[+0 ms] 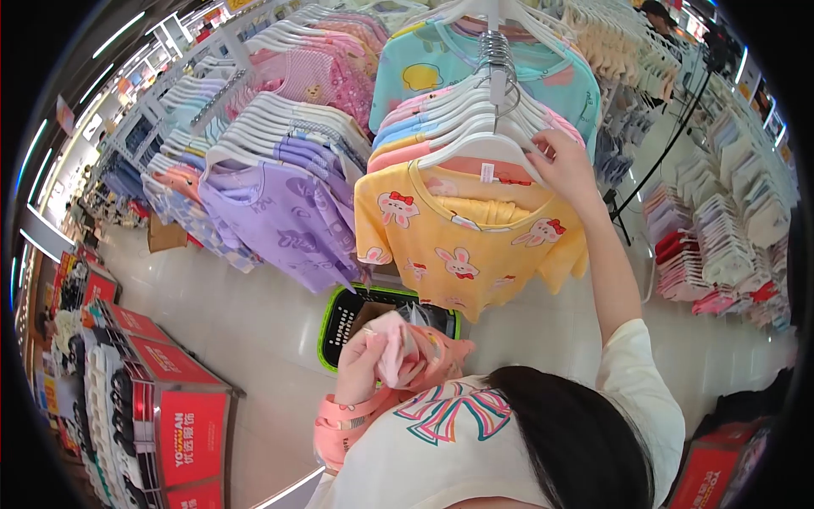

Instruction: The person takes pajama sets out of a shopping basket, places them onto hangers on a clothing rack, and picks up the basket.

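Note:
My right hand (pixel 561 168) is at the right shoulder of a white hanger (pixel 487 146), its fingers bent around the hanger's end. On that hanger hangs a yellow shirt (pixel 462 242) with rabbit prints, at the front of a rack of shirts. Lower down, my left hand (pixel 359 365) is closed on a bunched pink garment (pixel 411 348) in front of my chest. More pink cloth (pixel 343 428) lies over my left forearm. Beneath the yellow shirt, a black basket with a green rim (pixel 326 339) stands on the floor, partly covered by the garment.
Purple shirts (pixel 275 212) hang to the left, with pink ones behind. Racks of small garments (pixel 721 220) stand at the right beside a thin black pole. A red-panelled display stand (pixel 193 433) is at the lower left. A cardboard box (pixel 166 234) sits on the floor.

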Demonstrator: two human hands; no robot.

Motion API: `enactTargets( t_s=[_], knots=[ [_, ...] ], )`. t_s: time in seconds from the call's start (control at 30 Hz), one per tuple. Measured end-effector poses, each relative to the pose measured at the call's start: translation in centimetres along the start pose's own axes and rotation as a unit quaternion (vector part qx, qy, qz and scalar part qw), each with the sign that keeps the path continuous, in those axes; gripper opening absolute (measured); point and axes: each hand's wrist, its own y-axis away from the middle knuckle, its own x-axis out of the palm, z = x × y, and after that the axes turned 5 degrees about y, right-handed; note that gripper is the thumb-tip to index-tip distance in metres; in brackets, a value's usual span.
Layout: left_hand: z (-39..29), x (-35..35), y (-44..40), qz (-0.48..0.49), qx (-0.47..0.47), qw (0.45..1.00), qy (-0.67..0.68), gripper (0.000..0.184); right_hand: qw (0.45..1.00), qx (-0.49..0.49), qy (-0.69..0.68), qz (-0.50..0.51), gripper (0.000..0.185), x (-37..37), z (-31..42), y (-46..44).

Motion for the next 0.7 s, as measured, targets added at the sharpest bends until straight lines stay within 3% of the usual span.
enactTargets(
  t_s=[0.2,0.33,0.43,0.47,0.57,0.63,0.7],
  knots=[
    [1.6,2.1,0.2,-0.067,0.032,0.994,0.080,0.034,0.991,-0.074,0.012,-0.110,0.019,-1.8,-1.3,0.3],
    [1.9,5.7,0.1,-0.094,0.069,0.990,0.076,0.036,0.983,-0.057,-0.002,-0.177,0.018,-4.9,-2.4,1.5],
    [2.4,7.0,-0.3,-0.051,0.121,0.990,-0.059,0.037,0.974,-0.030,0.014,-0.225,0.018,-8.2,-4.4,3.4],
    [3.0,6.4,-0.7,-0.071,0.133,0.966,-0.212,0.036,0.972,-0.011,0.023,-0.234,0.018,-9.5,-5.2,4.4],
    [0.1,10.4,0.5,-0.089,0.045,0.915,-0.392,0.035,0.957,0.000,0.096,-0.275,0.016,-13.7,-7.6,7.9],
    [-0.5,11.4,0.3,-0.081,0.101,0.891,-0.434,0.034,0.937,-0.046,0.043,-0.344,0.016,-15.5,-10.5,10.7],
    [-0.1,11.7,-0.2,-0.078,0.132,0.904,-0.398,0.036,0.914,-0.065,-0.056,-0.397,0.018,-15.7,-12.0,13.3]
  ],
)
